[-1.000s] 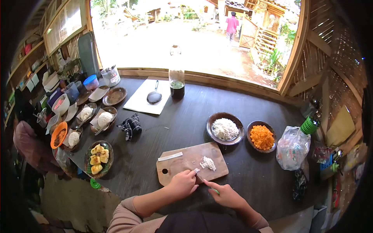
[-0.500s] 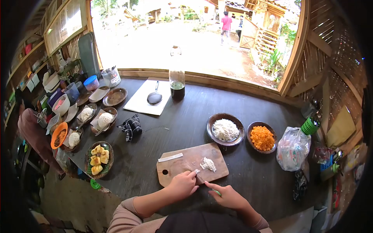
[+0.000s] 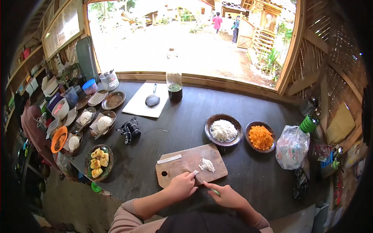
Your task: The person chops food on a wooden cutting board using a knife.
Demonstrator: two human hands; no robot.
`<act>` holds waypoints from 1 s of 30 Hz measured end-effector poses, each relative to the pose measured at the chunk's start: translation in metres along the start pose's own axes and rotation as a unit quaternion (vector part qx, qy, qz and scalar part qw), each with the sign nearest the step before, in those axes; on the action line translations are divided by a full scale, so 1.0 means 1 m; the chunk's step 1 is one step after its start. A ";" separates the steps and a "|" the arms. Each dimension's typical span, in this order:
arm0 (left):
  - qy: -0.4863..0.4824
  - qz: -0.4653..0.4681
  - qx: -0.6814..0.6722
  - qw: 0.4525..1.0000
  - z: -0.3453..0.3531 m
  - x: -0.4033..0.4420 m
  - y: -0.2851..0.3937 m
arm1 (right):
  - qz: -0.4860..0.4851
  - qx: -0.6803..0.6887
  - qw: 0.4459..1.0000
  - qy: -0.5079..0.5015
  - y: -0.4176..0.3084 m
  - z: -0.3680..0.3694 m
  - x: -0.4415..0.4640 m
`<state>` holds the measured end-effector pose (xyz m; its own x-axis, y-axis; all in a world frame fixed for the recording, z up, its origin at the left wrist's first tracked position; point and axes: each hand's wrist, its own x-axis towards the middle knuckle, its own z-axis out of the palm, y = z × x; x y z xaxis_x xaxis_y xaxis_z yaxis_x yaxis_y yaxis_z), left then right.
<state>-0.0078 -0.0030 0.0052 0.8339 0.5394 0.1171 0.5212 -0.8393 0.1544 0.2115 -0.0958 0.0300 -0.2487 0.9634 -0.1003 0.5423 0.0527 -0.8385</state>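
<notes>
My left hand (image 3: pixel 182 185) is closed at the front edge of the wooden cutting board (image 3: pixel 176 171), its fingertips pinching a small white piece (image 3: pixel 195 172). In my right hand (image 3: pixel 226 195) is a knife with a green handle (image 3: pixel 215 192); the blade (image 3: pixel 198 179) lies beside that piece, and the index finger stretches along it. A pile of finely cut white bits (image 3: pixel 206 165) rests on the board's right part, and a long white strip (image 3: pixel 169 159) lies at its upper left.
Beyond the board are a bowl of white shreds (image 3: pixel 223 130), a bowl of orange shreds (image 3: pixel 260 138), and a plastic bag (image 3: pixel 292 147). A bottle (image 3: pixel 175 92), a checked cloth (image 3: pixel 129 130) and a plate of yellow pieces (image 3: pixel 99 162) stand farther left. One person (image 3: pixel 35 126) is at left.
Both hands stay nearly in place around the knife and the white piece. The view has shifted slightly. Outside, the person in pink has moved left and another person has come into view.
</notes>
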 end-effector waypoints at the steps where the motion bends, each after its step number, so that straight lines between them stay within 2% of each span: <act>1: 0.000 0.000 0.000 1.000 0.000 0.000 0.000 | 0.000 0.000 1.000 0.000 0.000 0.001 0.000; 4: 0.000 -0.003 -0.006 1.000 -0.003 0.000 0.002 | -0.014 0.019 1.000 0.017 0.006 0.010 0.006; 6: -0.017 -0.015 -0.010 1.000 -0.005 0.000 0.004 | -0.047 -0.033 0.997 0.048 0.011 0.020 0.011; 13: 0.004 -0.011 -0.014 1.000 -0.002 -0.001 0.000 | -0.017 -0.017 1.000 0.012 0.001 0.003 0.001; 19: -0.037 -0.020 0.006 0.999 -0.003 0.000 0.001 | -0.015 -0.020 1.000 0.006 0.002 0.005 0.001; 22: 0.001 -0.014 0.014 1.000 -0.002 -0.003 0.002 | -0.007 -0.043 0.999 0.022 0.010 0.019 0.009; 25: 0.036 -0.004 -0.005 0.999 0.002 -0.001 0.000 | -0.060 -0.055 0.995 0.061 0.011 0.023 0.010; 27: 0.005 -0.013 -0.049 0.999 0.005 -0.001 -0.002 | 0.002 -0.040 0.999 0.022 0.001 0.013 0.005; 30: 0.002 -0.008 -0.050 0.999 0.004 -0.001 -0.001 | -0.022 -0.035 0.999 0.026 0.002 0.008 0.000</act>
<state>-0.0083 -0.0024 0.0011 0.8250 0.5525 0.1186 0.5127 -0.8201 0.2540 0.2064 -0.0973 0.0239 -0.2326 0.9720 -0.0336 0.5865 0.1126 -0.8021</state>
